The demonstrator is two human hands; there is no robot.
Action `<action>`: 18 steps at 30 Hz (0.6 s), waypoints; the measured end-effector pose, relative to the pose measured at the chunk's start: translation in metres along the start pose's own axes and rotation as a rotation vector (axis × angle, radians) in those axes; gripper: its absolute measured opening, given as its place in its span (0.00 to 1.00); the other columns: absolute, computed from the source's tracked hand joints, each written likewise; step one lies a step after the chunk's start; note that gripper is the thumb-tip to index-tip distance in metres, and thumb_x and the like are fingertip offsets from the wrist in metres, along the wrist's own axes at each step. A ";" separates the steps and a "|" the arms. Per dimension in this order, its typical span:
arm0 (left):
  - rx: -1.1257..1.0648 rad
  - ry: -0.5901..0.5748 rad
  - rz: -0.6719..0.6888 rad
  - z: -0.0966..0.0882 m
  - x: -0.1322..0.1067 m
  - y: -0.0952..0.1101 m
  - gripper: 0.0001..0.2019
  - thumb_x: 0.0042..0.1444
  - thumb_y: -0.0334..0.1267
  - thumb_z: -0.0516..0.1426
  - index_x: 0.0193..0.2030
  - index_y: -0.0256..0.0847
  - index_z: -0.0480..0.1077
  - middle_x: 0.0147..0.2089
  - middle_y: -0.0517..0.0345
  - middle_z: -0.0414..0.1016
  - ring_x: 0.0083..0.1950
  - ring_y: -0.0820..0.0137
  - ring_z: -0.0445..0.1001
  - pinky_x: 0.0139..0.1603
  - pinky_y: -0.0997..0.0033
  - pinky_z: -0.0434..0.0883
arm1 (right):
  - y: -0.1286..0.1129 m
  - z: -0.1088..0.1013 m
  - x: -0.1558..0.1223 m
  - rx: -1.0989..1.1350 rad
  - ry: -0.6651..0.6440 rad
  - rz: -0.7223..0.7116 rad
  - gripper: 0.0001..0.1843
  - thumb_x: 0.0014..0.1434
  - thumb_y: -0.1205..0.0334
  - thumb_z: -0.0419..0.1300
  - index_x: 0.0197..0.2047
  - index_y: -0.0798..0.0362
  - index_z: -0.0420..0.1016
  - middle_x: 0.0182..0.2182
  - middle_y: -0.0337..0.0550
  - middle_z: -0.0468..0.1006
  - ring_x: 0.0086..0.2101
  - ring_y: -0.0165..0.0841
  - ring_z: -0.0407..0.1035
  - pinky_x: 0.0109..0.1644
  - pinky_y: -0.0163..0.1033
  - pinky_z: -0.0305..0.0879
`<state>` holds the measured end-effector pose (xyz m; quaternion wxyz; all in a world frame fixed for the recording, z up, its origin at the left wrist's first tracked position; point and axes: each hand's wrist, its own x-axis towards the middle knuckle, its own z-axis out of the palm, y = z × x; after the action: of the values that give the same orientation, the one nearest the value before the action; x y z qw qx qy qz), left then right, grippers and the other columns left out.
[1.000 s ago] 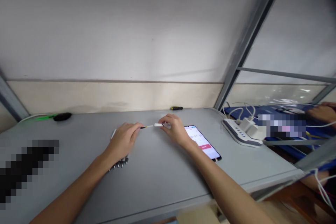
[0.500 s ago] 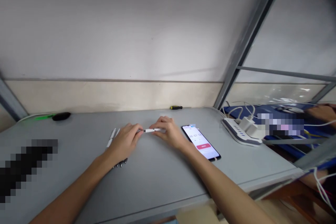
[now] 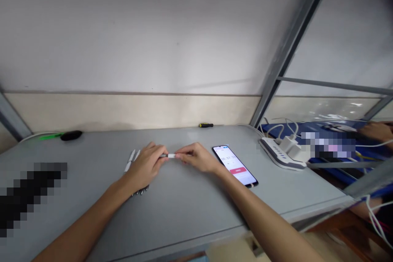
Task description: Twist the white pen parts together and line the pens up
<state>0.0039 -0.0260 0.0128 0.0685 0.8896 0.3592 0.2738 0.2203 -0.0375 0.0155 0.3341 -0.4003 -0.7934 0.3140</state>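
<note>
A slim white pen [image 3: 171, 156] with a grey section is held level just above the desk between my two hands. My left hand [image 3: 148, 161] is closed on its grey end. From the other side, the fingertips of my right hand [image 3: 195, 157] pinch the white barrel and cover much of it. Several white pens [image 3: 129, 161] lie side by side on the desk, partly hidden by my left hand and wrist. Their dark tips [image 3: 141, 191] show below that wrist.
A phone [image 3: 235, 165] with a running timer lies right of my right hand. Behind are a yellow-black screwdriver [image 3: 206, 125] and a black object with a green part [image 3: 71, 135]. A power strip [image 3: 281, 154] stands right, near a metal post [image 3: 291, 49]. Another person's hand [image 3: 377, 132] is far right.
My right hand has shifted its grip on the white barrel, with its fingers now lower and more closely pinched. Less of the barrel shows. My left hand has barely moved.
</note>
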 end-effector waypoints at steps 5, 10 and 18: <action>-0.032 0.090 -0.017 0.000 0.002 0.001 0.10 0.62 0.44 0.49 0.43 0.43 0.67 0.42 0.57 0.73 0.45 0.66 0.68 0.45 0.66 0.65 | 0.001 -0.005 0.002 0.049 -0.031 0.042 0.23 0.63 0.48 0.51 0.23 0.55 0.64 0.19 0.33 0.54 0.22 0.25 0.48 0.26 0.33 0.46; -0.118 0.119 -0.259 -0.005 0.004 -0.006 0.20 0.65 0.47 0.42 0.28 0.42 0.65 0.25 0.61 0.68 0.29 0.70 0.69 0.33 0.69 0.65 | 0.002 -0.008 0.003 0.017 0.064 0.044 0.19 0.62 0.48 0.52 0.30 0.55 0.71 0.23 0.36 0.61 0.26 0.27 0.54 0.30 0.33 0.50; -0.365 0.160 -0.205 -0.005 0.005 -0.011 0.12 0.53 0.45 0.58 0.42 0.43 0.67 0.43 0.59 0.71 0.43 0.70 0.71 0.43 0.70 0.68 | 0.007 -0.008 0.002 -0.006 0.025 0.037 0.22 0.63 0.48 0.49 0.24 0.54 0.63 0.22 0.35 0.57 0.24 0.26 0.49 0.29 0.34 0.47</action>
<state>-0.0026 -0.0148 0.0162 0.2270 0.7968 0.3965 0.3956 0.2284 -0.0302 0.0155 0.3370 -0.4197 -0.7826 0.3128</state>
